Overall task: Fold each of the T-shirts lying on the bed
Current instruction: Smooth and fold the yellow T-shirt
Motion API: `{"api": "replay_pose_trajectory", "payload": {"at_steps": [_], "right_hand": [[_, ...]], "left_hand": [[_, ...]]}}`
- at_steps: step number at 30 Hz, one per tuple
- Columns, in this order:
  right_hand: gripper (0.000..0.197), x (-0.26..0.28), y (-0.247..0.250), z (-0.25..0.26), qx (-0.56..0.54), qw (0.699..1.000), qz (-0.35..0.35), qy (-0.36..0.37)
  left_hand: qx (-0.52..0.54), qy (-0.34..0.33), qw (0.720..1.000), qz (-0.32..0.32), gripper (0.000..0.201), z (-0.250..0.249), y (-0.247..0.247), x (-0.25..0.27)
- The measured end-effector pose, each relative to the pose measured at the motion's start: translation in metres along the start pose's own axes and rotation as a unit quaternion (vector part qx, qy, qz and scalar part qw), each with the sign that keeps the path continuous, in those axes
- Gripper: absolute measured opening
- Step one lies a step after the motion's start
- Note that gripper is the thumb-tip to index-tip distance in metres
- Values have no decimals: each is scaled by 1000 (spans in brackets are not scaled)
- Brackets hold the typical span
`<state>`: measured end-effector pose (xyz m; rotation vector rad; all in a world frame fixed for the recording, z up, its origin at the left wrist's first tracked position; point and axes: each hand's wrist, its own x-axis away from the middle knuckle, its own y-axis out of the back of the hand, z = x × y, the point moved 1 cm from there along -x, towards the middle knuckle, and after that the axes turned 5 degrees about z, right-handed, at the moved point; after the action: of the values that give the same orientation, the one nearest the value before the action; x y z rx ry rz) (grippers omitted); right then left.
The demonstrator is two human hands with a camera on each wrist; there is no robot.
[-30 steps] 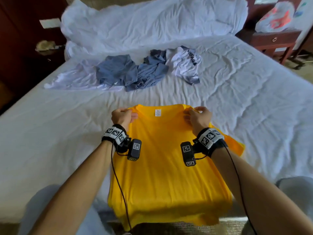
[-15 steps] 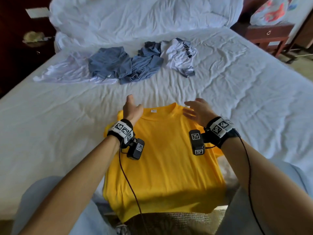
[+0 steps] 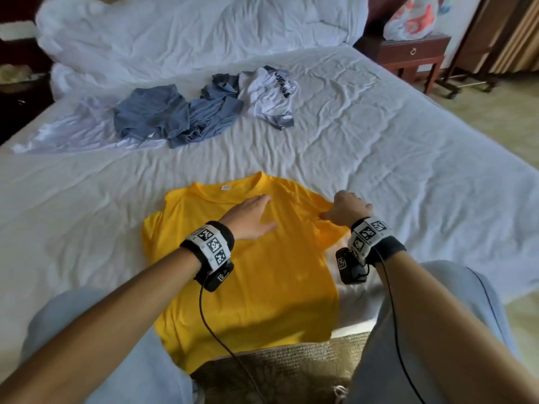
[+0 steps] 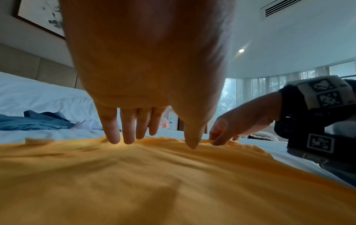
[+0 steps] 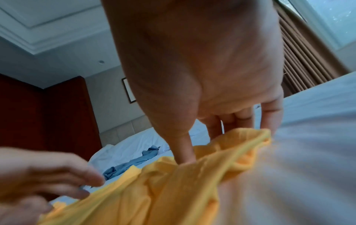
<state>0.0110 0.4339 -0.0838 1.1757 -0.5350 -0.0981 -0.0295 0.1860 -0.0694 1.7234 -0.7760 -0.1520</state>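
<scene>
In the head view a yellow shirt [image 3: 256, 275] lies spread face-up on the bed [image 3: 408, 176], filling the lower centre of the frame, its collar pointing toward the top and its hem hanging over the bed's near edge. The left hand [image 3: 250, 218] rests flat on the chest just below the collar, fingers straight and close together. The right hand [image 3: 345, 208] sits at the shirt's right shoulder, fingers curled and pinching the sleeve, which is bunched up there. In the upper left of the frame lie the other shirts: a blue pile [image 3: 175, 118], a white shirt [image 3: 73, 132] to its left, and a white shirt with dark print [image 3: 271, 94] to its right (all crumpled, none folded). A heaped duvet [image 3: 189, 33] fills the top, and a nightstand [image 3: 414, 53] stands at upper right.

In the left wrist view the left hand [image 4: 146, 68] hangs from the top, fingers [image 4: 113, 130] straight, tips touching the yellow shirt [image 4: 154, 182] that covers the lower half. At right the right hand [image 4: 240, 121] pinches the shirt's edge.

In the right wrist view the right hand [image 5: 202, 83] comes down from the top centre, thumb and fingers [image 5: 185, 146] gripping a gathered fold of the yellow shirt [image 5: 154, 194]. The left hand [image 5: 44, 175] shows blurred at lower left.
</scene>
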Motion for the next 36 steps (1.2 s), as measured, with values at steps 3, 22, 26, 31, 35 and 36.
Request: {"api": "replay_pose_trajectory", "payload": {"at_steps": [3,22,26,31,35,36], "right_hand": [[27,-9,12,-12,-73,997,11,23],[58,-17,11,12,-33,985,-69,156],[85,-16,-18,32,131,974,156,97],[93,-19,-21,50,164,971,166,46],[78,2,-17,83,114,989,66,71],[75,9,-20,96,108,988,49,98]], "left_hand": [[-14,-5,999,51,93,-5,-8,-15],[-40,-26,993,109,124,-10,-17,-54],[7,-12,996,90,115,-6,-3,-48],[24,34,998,52,102,27,24,-13],[27,71,997,23,95,60,48,36],[29,85,996,6,90,70,55,50]]}}
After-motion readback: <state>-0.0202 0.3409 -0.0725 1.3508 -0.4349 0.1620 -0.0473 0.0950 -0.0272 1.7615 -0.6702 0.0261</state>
